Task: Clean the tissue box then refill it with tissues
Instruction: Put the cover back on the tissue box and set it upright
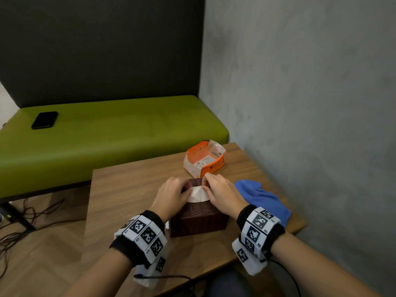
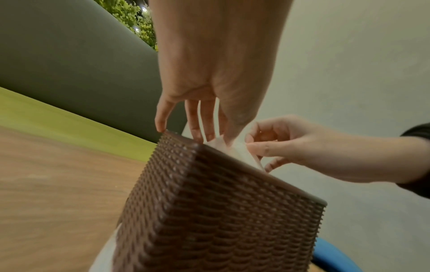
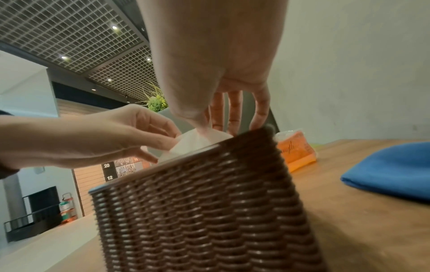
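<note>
A brown woven tissue box [image 1: 199, 219] [image 2: 221, 211] [image 3: 197, 211] stands upright on the wooden table [image 1: 128, 200], with its top open. A stack of white tissues [image 1: 198, 195] [image 2: 242, 150] [image 3: 193, 143] sticks partly out of the opening. My left hand [image 1: 173, 194] [image 2: 216, 132] [image 3: 116, 134] pinches the stack's left side between thumb and fingers, and its little finger touches the box rim. My right hand [image 1: 218, 189] [image 3: 214, 127] [image 2: 279, 143] pinches the right side in the same way. Something white [image 2: 104, 254] shows under the box's left edge.
An opened orange tissue pack [image 1: 204, 159] [image 3: 295, 152] lies just behind the box. A blue cloth [image 1: 263, 200] [image 3: 391, 174] sits to the right, near the grey wall [image 1: 310, 103]. A black phone [image 1: 45, 120] lies on the green bench [image 1: 117, 136]. Cables [image 1: 32, 221] run over the floor at left.
</note>
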Motion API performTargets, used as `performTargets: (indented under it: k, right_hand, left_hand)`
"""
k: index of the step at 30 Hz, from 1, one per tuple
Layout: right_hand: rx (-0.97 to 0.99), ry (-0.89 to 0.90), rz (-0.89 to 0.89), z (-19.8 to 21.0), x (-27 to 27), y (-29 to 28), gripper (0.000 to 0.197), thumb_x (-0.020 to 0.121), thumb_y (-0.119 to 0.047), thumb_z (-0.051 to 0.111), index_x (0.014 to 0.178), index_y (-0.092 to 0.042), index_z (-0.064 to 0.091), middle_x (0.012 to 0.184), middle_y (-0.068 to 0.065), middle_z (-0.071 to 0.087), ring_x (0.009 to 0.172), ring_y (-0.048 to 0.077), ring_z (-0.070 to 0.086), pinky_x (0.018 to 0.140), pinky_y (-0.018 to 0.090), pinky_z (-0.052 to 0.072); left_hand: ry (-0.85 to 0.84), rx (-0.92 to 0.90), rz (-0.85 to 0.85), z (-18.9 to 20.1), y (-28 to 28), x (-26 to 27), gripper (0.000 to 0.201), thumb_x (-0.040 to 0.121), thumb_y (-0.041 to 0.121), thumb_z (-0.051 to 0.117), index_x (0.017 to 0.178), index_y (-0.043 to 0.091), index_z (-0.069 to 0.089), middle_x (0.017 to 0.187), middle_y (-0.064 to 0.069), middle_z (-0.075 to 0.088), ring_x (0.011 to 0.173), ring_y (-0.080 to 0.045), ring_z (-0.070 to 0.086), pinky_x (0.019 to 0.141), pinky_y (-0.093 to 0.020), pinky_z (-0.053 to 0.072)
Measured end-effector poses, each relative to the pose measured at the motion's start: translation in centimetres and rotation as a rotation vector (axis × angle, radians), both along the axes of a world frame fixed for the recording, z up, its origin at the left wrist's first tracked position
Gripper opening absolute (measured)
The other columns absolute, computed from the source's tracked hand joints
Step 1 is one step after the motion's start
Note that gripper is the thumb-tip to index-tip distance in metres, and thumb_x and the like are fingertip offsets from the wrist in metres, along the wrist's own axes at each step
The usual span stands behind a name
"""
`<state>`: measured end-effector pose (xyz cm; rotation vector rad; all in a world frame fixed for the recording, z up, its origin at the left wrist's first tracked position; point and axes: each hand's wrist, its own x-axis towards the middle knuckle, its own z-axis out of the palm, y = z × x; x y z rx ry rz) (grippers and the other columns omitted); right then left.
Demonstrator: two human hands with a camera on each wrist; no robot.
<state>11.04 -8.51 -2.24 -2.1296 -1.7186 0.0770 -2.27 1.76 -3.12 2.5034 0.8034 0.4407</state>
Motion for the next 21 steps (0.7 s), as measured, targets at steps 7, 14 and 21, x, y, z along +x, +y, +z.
performTargets:
  k: [7, 14, 21]
  right_hand:
    - [-0.062, 0.047, -0.002, 0.0, 1.5, -0.4, 0.014, 0.087, -0.021, 0.061, 0.095, -0.009, 0.065, 0.096, 0.006, 0.062, 0.094, 0.02, 0.055, 0.079, 0.028, 0.041]
    - [0.04, 0.043, -0.031, -0.1, 1.0, -0.5, 0.012, 0.092, -0.013, 0.052, 0.092, -0.005, 0.06, 0.092, 0.01, 0.065, 0.086, 0.024, 0.059, 0.072, 0.03, 0.041]
    - [0.075, 0.061, -0.041, -0.6, 1.0, -0.5, 0.01, 0.092, -0.015, 0.053, 0.09, -0.008, 0.059, 0.091, 0.008, 0.063, 0.086, 0.023, 0.056, 0.076, 0.036, 0.045]
  left_hand:
    - [-0.206, -0.053, 0.022, 0.0, -0.4, -0.2, 0.017, 0.088, 0.011, 0.056, 0.094, 0.008, 0.071, 0.095, -0.006, 0.074, 0.089, -0.019, 0.066, 0.079, -0.033, 0.052]
    - [-0.243, -0.041, 0.008, -0.1, -0.6, -0.1, 0.016, 0.09, 0.009, 0.052, 0.09, 0.008, 0.068, 0.089, -0.007, 0.071, 0.083, -0.02, 0.064, 0.073, -0.032, 0.049]
    - [-0.238, -0.072, 0.013, -0.7, 0.0, -0.8, 0.013, 0.085, 0.018, 0.062, 0.093, 0.011, 0.071, 0.091, -0.002, 0.073, 0.08, -0.01, 0.063, 0.072, -0.024, 0.05]
